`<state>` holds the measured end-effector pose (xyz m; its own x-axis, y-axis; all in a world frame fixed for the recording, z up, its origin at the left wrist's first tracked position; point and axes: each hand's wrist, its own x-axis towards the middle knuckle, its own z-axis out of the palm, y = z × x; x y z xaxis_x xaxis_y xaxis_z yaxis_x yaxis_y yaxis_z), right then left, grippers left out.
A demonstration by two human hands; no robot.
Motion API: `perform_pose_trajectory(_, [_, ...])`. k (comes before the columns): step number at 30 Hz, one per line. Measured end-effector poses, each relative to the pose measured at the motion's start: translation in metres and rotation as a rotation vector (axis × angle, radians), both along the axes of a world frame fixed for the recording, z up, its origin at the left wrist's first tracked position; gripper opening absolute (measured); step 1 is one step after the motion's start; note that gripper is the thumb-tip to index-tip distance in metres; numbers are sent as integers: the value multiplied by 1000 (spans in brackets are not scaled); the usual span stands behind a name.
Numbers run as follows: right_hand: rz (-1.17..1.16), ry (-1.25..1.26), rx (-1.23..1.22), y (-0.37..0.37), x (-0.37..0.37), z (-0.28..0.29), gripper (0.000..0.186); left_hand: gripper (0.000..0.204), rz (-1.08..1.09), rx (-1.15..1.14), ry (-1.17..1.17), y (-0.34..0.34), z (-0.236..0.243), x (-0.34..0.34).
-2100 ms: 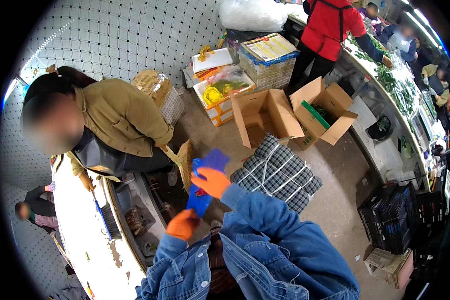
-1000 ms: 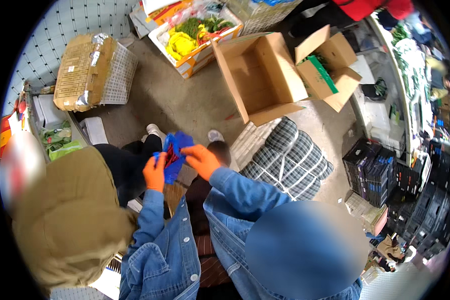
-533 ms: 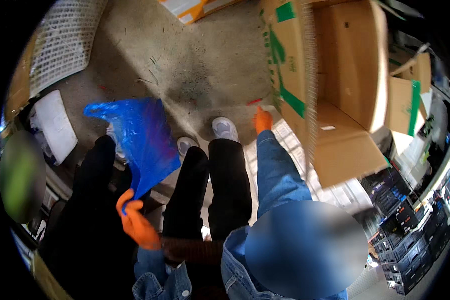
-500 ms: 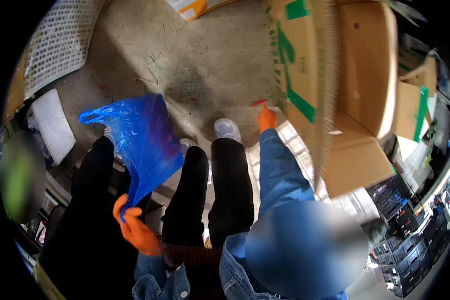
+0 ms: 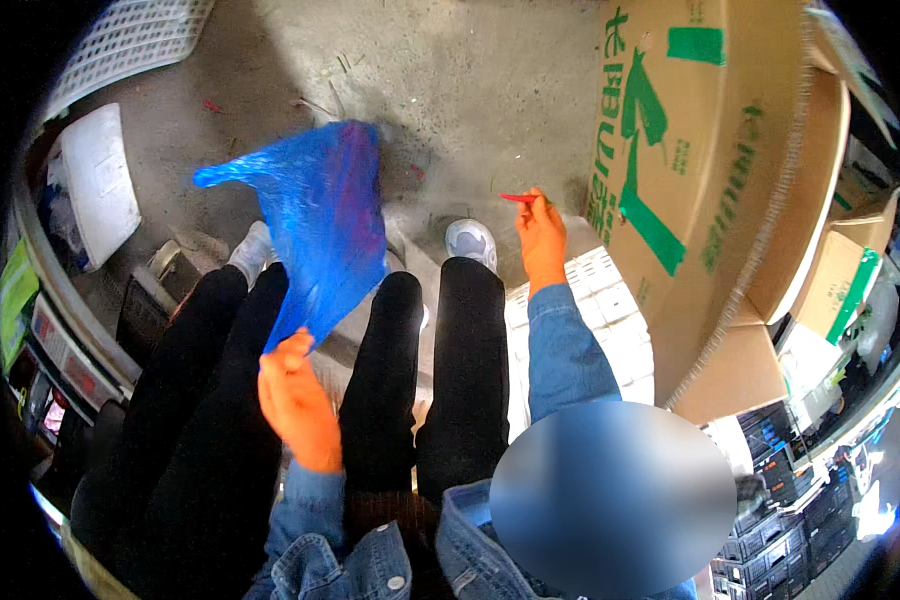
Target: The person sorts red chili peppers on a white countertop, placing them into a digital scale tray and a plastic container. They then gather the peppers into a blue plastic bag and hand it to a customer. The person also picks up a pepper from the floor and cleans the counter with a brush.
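Note:
My left hand (image 5: 303,405), in an orange glove, is closed around the gathered edge of a blue plastic bag (image 5: 330,215). The bag stretches forward over the floor, with one loose handle pointing left. Dark reddish contents show faintly through its film, but I cannot make them out. To the right, my right hand (image 5: 542,240), gloved in orange too, pinches a slim red chili pepper (image 5: 515,198) whose tip points left. The pepper and the bag are apart.
A large cardboard box (image 5: 730,170) with green tape stands at the right, beside a white plastic crate (image 5: 595,310). Another person's black-trousered legs (image 5: 185,400) are close on my left. Red scraps and stems lie on the concrete floor (image 5: 450,100). Black crates (image 5: 790,530) are stacked at lower right.
My left hand and the blue bag have shifted forward and slightly right. The right hand keeps the pepper, with its fingers now more clearly seen. The view has shifted a little.

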<state>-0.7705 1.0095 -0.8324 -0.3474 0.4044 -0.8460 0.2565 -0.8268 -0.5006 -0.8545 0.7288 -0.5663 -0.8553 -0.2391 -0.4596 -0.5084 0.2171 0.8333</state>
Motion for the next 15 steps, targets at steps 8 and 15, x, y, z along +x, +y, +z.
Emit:
perform_pose_trajectory(8, [293, 76, 118, -8, -49, 166, 31, 44, 19, 22, -216, 4, 50, -10])
perform_pose_trajectory(15, [331, 287, 196, -45, -99, 308, 23, 28, 167, 221, -418, -9, 114, 9])
